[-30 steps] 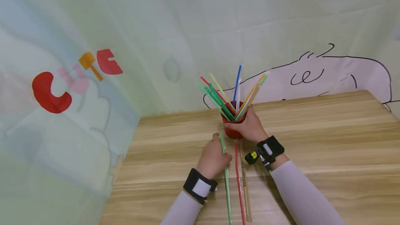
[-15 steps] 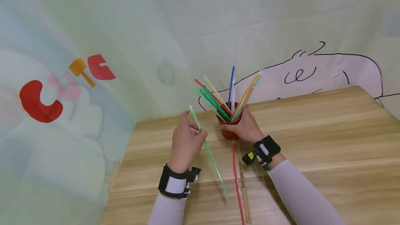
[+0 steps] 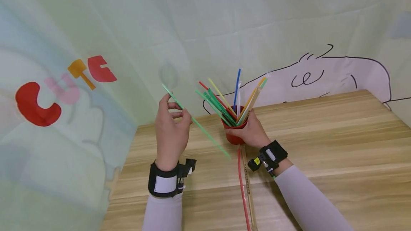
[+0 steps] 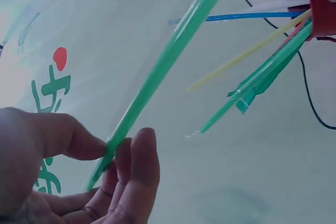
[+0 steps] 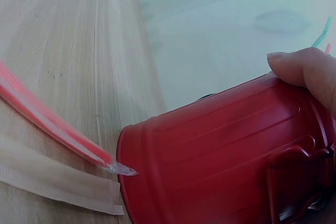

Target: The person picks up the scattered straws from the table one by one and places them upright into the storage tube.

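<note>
My left hand (image 3: 173, 127) pinches a green straw (image 3: 205, 133) between thumb and fingers, raised above the table and slanting down to the right. In the left wrist view the thumb presses the green straw (image 4: 157, 74) near its lower end. My right hand (image 3: 255, 130) grips a red bucket (image 3: 234, 138) near its rim, thumb across the front. Several straws stand in the bucket, among them a blue straw (image 3: 237, 88), a yellow straw (image 3: 221, 92) and green ones. The right wrist view shows the ribbed side of the red bucket (image 5: 226, 150), with the thumb at its rim.
A red straw (image 3: 242, 188) and a brown paper-wrapped straw (image 3: 249, 195) lie side by side on the wooden table (image 3: 305, 145), their far ends close to the bucket's base. Behind the table hangs a printed cloth (image 3: 205, 27).
My left hand has lifted the green straw off the table and carried it left and upward, tilting it. My right hand keeps its hold on the bucket.
</note>
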`<state>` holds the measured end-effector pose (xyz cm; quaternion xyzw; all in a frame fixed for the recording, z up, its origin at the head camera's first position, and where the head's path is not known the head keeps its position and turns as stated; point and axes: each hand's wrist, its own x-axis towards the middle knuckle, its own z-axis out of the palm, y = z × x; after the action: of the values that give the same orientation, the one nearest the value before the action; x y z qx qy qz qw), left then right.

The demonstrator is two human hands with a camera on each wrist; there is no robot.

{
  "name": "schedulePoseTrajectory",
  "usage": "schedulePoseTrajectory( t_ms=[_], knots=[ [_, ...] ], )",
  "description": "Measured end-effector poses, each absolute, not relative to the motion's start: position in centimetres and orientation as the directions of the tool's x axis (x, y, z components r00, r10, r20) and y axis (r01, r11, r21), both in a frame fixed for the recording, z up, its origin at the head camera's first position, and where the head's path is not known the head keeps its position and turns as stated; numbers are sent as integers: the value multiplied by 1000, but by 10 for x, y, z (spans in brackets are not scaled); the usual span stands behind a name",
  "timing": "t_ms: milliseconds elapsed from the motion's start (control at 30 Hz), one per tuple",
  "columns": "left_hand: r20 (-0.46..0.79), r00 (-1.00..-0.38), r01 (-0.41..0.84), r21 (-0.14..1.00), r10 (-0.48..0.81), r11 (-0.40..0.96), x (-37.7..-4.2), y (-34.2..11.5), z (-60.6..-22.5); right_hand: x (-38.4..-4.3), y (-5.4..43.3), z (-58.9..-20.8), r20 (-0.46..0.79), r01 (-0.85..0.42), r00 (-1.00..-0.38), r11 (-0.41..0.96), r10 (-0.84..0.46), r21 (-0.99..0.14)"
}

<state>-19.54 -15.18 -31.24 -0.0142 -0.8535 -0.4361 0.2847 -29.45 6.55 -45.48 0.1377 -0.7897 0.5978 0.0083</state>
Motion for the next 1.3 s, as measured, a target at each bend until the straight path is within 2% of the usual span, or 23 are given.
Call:
schedulePoseTrajectory(
  t_ms=[333, 433, 500, 733, 933, 1300],
  knots=[
    [648, -696, 428, 720, -308, 546, -213, -144, -306, -295, 66, -457, 183, -234, -961, 255, -207, -938],
    [660, -680, 446, 718, -319, 534, -220, -139, -312, -295, 66, -457, 181, -232, -962, 262, -203, -937],
    [654, -688, 440, 720, -313, 537, -226, -136, -318, -295, 67, -456, 182, -233, -962, 263, -203, -936],
    [579, -772, 360, 739, -262, 570, -246, -126, -348, -294, 66, -456, 199, -250, -958, 256, -207, -934],
    [567, -788, 343, 728, -241, 593, -257, -120, -371, -294, 65, -456, 192, -243, -957, 243, -217, -939],
    [517, -829, 331, 761, -214, 557, -264, -114, -394, -297, 66, -458, 206, -254, -956, 241, -207, -937]
  ],
)
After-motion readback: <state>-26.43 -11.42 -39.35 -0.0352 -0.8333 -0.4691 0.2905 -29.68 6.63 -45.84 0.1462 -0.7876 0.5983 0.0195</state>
